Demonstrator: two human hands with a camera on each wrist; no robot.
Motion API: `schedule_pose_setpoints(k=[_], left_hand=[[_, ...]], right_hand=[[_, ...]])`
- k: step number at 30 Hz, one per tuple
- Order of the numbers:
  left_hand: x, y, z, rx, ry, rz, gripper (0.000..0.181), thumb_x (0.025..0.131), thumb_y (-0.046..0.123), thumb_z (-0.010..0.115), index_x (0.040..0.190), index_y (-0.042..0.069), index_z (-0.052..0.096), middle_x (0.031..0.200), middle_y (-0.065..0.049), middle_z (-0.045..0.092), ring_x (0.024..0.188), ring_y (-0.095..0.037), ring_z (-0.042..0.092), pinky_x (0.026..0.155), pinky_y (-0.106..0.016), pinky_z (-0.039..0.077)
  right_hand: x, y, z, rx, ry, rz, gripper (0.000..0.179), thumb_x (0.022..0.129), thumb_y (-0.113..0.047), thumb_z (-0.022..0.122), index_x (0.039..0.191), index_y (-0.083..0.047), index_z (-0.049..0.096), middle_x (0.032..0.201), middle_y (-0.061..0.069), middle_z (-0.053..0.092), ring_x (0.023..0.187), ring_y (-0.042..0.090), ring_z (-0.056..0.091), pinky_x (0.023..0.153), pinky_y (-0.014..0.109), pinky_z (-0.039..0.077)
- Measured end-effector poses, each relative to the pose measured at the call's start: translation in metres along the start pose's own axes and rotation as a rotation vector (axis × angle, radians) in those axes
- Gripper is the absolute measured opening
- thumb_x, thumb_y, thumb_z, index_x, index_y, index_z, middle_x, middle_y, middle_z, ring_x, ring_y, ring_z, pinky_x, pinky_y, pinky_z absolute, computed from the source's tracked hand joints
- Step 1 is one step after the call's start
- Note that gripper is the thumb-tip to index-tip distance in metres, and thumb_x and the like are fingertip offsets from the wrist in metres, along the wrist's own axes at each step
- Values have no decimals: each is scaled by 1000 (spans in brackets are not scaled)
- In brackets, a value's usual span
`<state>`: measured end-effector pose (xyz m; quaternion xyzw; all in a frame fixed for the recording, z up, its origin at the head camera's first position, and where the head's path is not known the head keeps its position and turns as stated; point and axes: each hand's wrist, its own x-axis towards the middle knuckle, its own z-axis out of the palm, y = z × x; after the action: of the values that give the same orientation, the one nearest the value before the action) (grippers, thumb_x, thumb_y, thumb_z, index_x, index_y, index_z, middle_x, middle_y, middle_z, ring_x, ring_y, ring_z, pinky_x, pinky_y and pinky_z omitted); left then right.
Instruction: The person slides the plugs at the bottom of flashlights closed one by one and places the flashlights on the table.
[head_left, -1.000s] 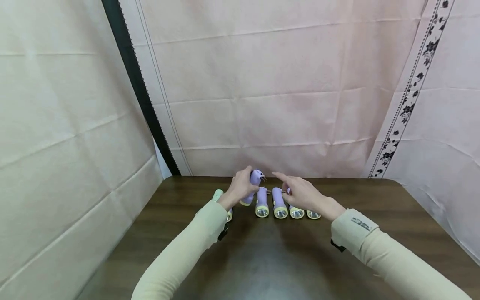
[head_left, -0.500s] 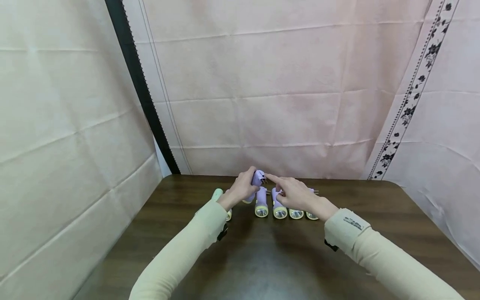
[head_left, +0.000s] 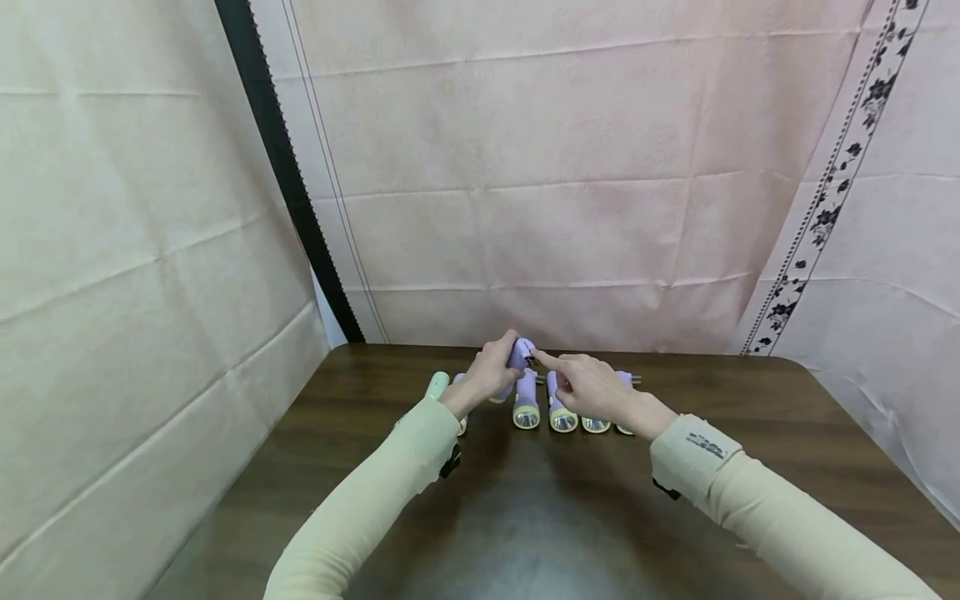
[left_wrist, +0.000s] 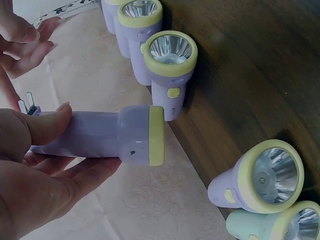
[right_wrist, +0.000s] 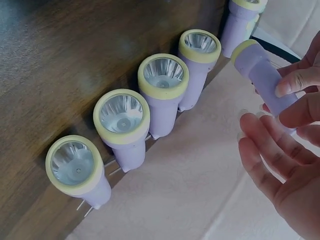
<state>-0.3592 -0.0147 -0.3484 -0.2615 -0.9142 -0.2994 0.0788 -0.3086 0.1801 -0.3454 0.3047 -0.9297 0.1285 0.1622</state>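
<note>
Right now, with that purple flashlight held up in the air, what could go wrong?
The left hand holds the purple flashlight off the table, so it might slip and knock the row of flashlights lying below. The right hand reaches toward its plug prongs; a fingertip could perhaps get poked. The row lies loose on the table, so a sleeve could roll them away.

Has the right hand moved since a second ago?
Yes. The right hand has slid left along the row of torches on the table, and its forefinger now reaches the plug end of the purple torch held up by the left hand.
</note>
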Motion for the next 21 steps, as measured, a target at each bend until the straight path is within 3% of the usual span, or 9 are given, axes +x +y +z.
schedule_pose_setpoints(k=[11,21], left_hand=[[0,5,-2,48,-1,8,34,85,7,71,114,9,52,106,-10,66,92,-25,63,78,-39,50],[-5,10,1,41,-19,8,34,85,8,71,114,9,53,106,-12,67,94,-26,66,79,-39,53]], right_hand=[[1,-3,-3,-54,30,-10,68,78,1,57,143,-16,48,63,-7,40,54,6,31,45,20,23],[0,-7,-7,-46,-10,16,66,78,2,56,142,-15,48,60,-6,36,53,9,29,43,22,24]])
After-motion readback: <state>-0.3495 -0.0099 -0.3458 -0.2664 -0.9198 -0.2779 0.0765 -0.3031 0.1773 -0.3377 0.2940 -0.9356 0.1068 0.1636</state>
